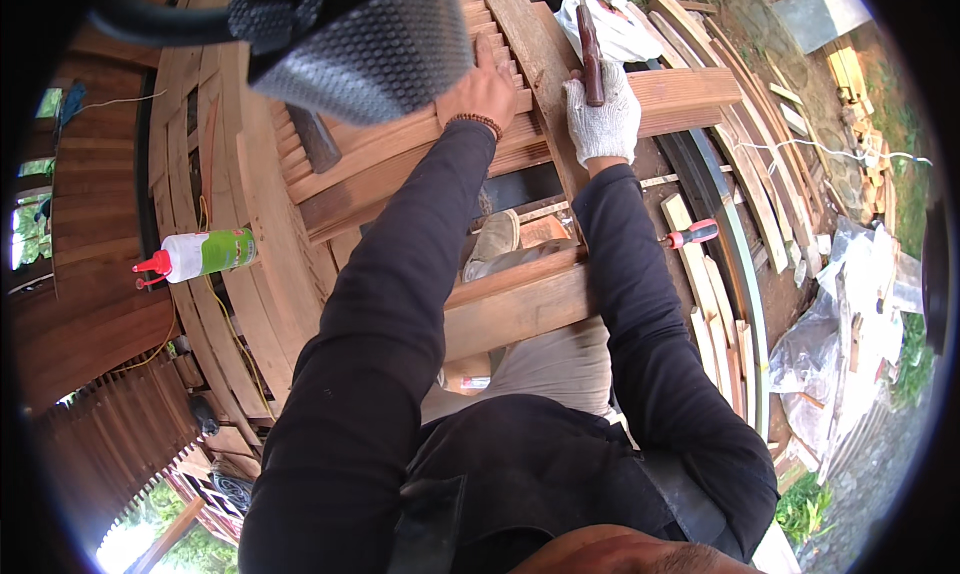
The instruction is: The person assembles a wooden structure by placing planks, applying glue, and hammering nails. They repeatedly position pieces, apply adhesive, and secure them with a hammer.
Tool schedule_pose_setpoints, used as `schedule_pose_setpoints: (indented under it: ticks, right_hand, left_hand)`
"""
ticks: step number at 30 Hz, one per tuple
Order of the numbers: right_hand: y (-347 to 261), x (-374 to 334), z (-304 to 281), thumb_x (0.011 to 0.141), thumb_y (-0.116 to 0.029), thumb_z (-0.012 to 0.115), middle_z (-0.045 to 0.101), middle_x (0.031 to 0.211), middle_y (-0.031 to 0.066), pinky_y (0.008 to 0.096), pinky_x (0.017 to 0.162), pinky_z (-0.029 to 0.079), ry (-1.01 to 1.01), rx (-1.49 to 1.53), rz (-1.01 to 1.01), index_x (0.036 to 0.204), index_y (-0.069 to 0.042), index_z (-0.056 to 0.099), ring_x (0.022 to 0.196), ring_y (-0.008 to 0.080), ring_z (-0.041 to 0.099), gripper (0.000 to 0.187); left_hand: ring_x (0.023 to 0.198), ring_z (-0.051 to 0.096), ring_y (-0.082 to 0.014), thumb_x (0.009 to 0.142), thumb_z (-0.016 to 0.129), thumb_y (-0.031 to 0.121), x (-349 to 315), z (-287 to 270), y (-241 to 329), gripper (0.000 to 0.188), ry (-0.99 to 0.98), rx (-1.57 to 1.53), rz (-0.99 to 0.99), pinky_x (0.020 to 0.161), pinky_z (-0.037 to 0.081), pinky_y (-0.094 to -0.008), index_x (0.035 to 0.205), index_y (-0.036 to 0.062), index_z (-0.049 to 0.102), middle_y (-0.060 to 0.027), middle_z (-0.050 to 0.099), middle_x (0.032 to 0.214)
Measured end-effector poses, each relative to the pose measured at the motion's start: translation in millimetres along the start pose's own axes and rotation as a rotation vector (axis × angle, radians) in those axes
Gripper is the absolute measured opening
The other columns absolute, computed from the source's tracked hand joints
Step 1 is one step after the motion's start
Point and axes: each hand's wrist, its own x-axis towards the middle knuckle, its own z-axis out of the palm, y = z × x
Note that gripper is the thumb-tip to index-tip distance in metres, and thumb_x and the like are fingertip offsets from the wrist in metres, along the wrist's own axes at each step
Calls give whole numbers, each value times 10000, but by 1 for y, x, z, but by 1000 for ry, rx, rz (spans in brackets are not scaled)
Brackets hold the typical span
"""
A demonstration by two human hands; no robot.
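Observation:
My bare left hand (478,92), with a beaded bracelet at the wrist, lies on a row of reddish wooden slats (385,144), its fingers stretched forward. In a white knit glove, my right hand (603,114) is closed around a chisel (592,59) with a brown handle; its narrow blade points away from me and is partly cut off by the picture's edge. Beneath that hand runs a long plank (545,69), beside a thick reddish beam (685,92). A grey metal piece (314,139) sits on the slats to the left.
A glue bottle (205,255) with a red cap lies on boards at left. A red-and-black-handled screwdriver (692,234) is right of my forearm. A wooden beam (520,309) crosses before my legs. Timber strips and plastic sheeting (850,324) are at right. A dark textured strap (370,49) blocks the top.

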Motion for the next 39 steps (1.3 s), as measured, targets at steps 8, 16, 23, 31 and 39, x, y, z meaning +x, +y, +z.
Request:
schedule_pose_setpoints:
  ticks: [8, 16, 23, 31, 39]
  right_hand:
    - [-1, -4, -2, 885, -262, 778, 736, 1039, 168, 454, 856, 568, 4, 7, 11, 1141, -85, 652, 967, 400, 712, 336]
    - [-2, -5, -2, 883, -233, 785, 744, 990, 158, 430, 832, 574, 31, 50, -24, 1119, -87, 653, 924, 387, 721, 307]
    - [2, -3, 6, 885, -221, 783, 749, 975, 148, 425, 817, 575, 57, 66, -68, 1083, -98, 664, 896, 384, 728, 261]
    - [-1, -4, 3, 870, -223, 799, 754, 964, 144, 422, 817, 576, 49, 8, -75, 1071, -90, 681, 901, 372, 732, 269]
    - [-1, -2, 2, 873, -239, 803, 751, 967, 149, 419, 817, 577, 16, -83, -109, 1071, -89, 683, 901, 377, 730, 276]
  left_hand:
    - [1596, 218, -335, 1081, 451, 433, 2, 19, -9, 589, 125, 116, 95, 1271, 88, -671, 1587, 132, 436, -169, 358, 1664]
    - [1536, 340, -319, 1058, 538, 396, 10, 26, -13, 541, 270, 227, 218, 1269, 190, -605, 1533, 140, 524, -155, 470, 1578]
    - [1562, 281, -372, 1027, 494, 419, 16, 25, -18, 612, 142, 166, 177, 1253, 123, -689, 1543, 91, 475, -153, 414, 1626]
    - [1572, 279, -342, 1046, 488, 419, 29, 34, -10, 589, 277, 148, 160, 1265, 135, -656, 1537, 93, 500, -164, 454, 1608]
    - [1565, 304, -312, 1042, 521, 413, 34, 34, -12, 593, 200, 115, 143, 1267, 146, -652, 1531, 78, 502, -136, 488, 1578]
